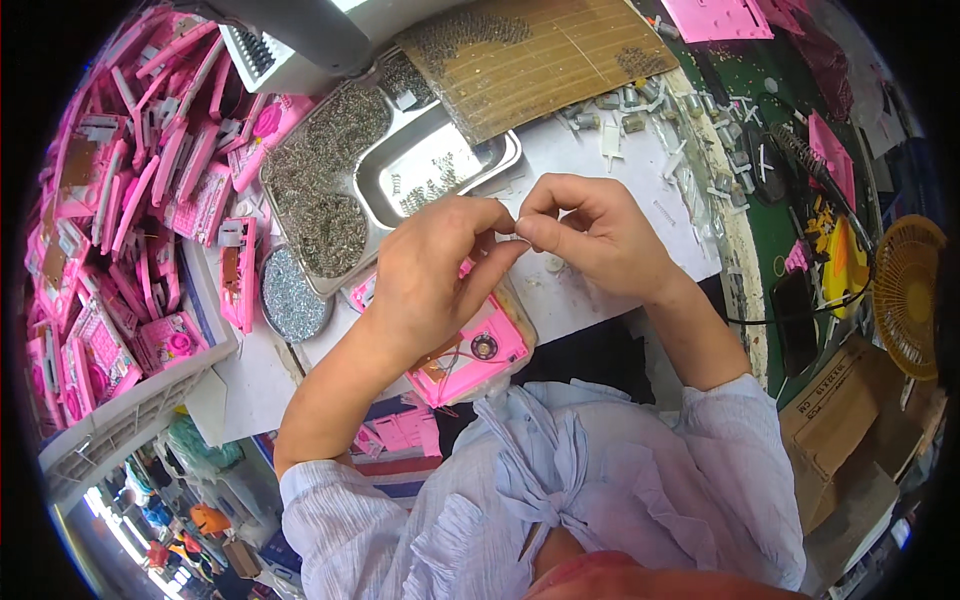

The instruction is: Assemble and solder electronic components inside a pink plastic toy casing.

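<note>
My left hand (425,265) and my right hand (600,230) meet over the table, thumbs and forefingers pinched together. Between the fingertips is something small and pale, too small to name. Below my left hand lies a pink plastic housing (508,352) with a round dark part and thin wires in it, partly covered by that hand. Just beyond my hands stands a metal compartment tray (378,190). Small metal springs (325,215) fill its left compartment, and a few more lie scattered in the middle one.
A round dish of tiny screws (295,295) sits left of the tray. Farther left, a crate (130,400) is heaped with pink housings. Cardboard (540,60) with small springs overlaps the tray. Small motors and white plastic parts (635,110) line the right; a yellow fan (908,300) stands far right.
</note>
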`<state>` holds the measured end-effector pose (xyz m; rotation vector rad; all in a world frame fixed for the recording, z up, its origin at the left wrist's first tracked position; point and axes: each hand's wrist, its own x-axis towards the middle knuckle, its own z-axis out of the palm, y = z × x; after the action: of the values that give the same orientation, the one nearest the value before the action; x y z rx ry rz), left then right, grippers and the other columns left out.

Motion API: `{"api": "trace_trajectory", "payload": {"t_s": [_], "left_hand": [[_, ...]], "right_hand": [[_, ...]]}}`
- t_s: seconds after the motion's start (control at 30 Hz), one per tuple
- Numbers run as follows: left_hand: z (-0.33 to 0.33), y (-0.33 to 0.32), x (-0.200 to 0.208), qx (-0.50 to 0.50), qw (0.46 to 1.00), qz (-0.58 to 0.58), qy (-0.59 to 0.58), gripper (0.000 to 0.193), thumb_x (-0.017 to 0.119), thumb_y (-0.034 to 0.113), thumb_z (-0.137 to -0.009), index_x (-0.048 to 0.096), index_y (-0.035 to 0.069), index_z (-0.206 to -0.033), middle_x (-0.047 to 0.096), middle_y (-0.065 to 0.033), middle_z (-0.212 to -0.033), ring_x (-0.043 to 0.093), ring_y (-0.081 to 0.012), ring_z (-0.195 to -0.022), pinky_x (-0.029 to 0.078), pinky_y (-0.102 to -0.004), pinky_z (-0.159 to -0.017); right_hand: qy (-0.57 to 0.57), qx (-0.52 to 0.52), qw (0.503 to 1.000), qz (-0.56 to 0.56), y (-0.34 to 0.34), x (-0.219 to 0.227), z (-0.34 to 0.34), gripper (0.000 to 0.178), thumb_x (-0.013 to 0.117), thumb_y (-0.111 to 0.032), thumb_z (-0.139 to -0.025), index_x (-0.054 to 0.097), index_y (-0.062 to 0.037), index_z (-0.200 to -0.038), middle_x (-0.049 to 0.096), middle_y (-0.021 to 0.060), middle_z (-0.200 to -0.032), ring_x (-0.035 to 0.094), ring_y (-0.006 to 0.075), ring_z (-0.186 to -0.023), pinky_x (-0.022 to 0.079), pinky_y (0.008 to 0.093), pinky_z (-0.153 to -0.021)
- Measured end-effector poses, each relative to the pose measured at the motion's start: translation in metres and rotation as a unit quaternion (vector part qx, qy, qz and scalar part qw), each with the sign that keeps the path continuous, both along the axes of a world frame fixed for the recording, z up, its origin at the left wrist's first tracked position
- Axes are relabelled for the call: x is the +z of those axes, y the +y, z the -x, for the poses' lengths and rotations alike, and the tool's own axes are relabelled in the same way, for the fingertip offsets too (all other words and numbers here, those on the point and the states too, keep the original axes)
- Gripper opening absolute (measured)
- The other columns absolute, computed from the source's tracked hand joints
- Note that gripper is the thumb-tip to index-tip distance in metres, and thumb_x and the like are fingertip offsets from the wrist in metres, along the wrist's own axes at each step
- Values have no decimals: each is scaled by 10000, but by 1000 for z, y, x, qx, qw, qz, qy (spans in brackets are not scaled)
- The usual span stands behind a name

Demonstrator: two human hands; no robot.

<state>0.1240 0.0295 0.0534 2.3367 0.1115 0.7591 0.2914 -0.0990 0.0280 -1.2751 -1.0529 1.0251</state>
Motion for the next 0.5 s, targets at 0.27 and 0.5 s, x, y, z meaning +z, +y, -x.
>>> {"api": "trace_trajectory", "payload": {"t_s": [0.27,0.5], "left_hand": [[8,-3,-5,42,935,347,55,262,769,27,-910,563,0,-1070,714,-81,-909,697,-111,-780,584,-246,-681],[8,12,-9,-20,805,589,72,251,752,33,-928,544,28,-1069,711,-80,-918,682,-102,-769,578,-237,-676]], "right_hand": [[-143,-41,987,-59,3,1,4,160,679,-167,-980,689,-8,-989,691,65,-851,628,112,-705,503,267,-585],[-65,-42,994,-83,14,-5,6,151,668,-148,-986,678,-3,-1029,699,78,-895,655,118,-761,506,255,-602]]}}
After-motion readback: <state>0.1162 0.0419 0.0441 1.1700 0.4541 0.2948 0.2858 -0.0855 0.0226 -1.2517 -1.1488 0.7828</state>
